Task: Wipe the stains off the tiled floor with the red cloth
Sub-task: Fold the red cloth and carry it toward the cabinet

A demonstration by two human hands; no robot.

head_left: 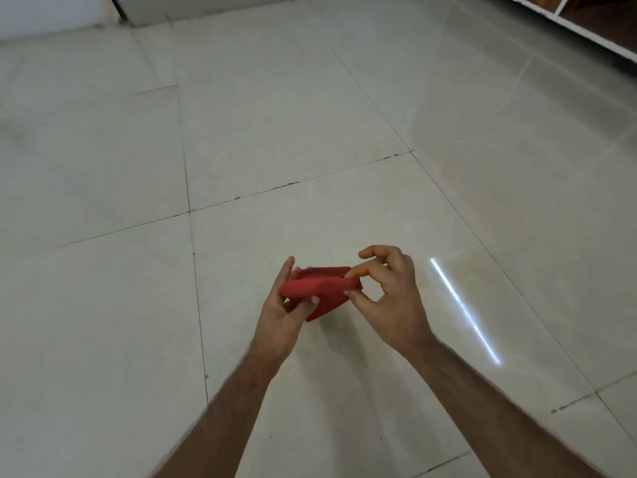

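Observation:
A small red cloth (322,288), folded into a bundle, is held in the air between both hands above the tiled floor (310,125). My left hand (281,317) grips its left end with thumb and fingers. My right hand (391,296) pinches its right edge between thumb and fingertips. The floor is made of large, pale, glossy tiles with dark grout lines. Small dark specks sit along the grout line (293,184) in front of me. No clear stain shows on the tile faces.
A white wall and a dark post foot (119,8) stand at the far left. A white-framed wooden shelf unit (586,15) fills the top right corner. A bright streak of reflected light (463,308) lies on the tile to the right.

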